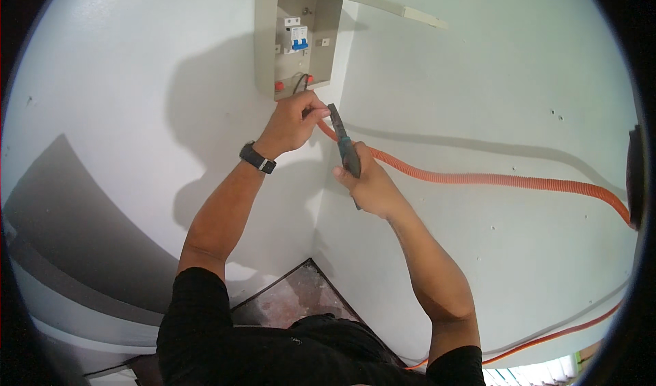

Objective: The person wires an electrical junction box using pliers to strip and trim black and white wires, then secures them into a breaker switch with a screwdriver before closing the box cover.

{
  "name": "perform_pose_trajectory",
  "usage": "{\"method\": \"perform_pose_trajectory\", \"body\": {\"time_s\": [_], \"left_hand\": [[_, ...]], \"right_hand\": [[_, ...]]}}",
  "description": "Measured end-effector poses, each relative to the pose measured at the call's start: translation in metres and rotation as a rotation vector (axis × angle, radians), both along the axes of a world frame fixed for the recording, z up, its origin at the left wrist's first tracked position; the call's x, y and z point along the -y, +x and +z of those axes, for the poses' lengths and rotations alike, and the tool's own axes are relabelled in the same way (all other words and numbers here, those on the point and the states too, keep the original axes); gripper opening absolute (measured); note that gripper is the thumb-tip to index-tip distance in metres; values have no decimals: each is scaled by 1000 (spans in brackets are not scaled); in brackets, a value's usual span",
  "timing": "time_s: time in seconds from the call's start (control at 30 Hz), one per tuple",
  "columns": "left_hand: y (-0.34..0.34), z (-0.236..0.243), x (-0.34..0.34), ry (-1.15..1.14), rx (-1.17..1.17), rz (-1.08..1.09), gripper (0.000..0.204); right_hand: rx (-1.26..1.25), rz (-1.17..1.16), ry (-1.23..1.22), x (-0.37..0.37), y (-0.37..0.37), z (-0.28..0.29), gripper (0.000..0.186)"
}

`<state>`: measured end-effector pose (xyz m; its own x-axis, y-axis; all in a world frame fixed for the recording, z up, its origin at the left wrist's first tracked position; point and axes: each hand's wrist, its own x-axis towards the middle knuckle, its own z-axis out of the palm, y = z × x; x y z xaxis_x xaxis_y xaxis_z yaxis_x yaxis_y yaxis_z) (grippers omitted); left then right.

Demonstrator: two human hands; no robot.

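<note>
Just below the wall-mounted box [265, 44], the left hand [294, 123] had its thumb and forefinger pressed together, seemingly pinching the dark wire [298, 80] that looped at the box's lower edge, though the wire's end was too small to make out. The right hand [376, 184] was wrapped around the pliers [339, 128], below the box and slightly to its right, their nose angled up beside the left fingertips.

Working well here called for a firm pinch on the wire near the pliers, with the fingertips kept clear of their nose, and for measured pressure on the handles. A hard tug was best avoided, since the wire bent tightly beside the red fitting [310, 79] at the box's bottom. The orange conduit [478, 179], running from beneath the box off to its right, passed behind the pliers and deserved equal care.
</note>
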<state>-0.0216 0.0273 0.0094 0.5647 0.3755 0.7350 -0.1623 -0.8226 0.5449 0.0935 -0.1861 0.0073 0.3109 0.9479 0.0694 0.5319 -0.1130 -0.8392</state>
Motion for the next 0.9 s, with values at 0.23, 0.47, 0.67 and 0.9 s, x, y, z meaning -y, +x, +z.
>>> {"method": "perform_pose_trajectory", "body": {"time_s": [0.23, 0.47, 0.67, 0.9], "left_hand": [[-1, -4, -6, -48, 40, -11, 11], [-3, 4, -9, -272, 128, -150, 14], [-11, 10, -15, -524, 159, -376, 13], [-11, 9, -20, -630, 187, -451, 12]], "right_hand": [[204, -43, 72, -9, -6, 0, 47], [-156, 20, 165, -7, 10, -8, 38], [106, 89, 355, -24, 13, -16, 37], [233, 63, 401, -37, 7, -10, 35]]}}
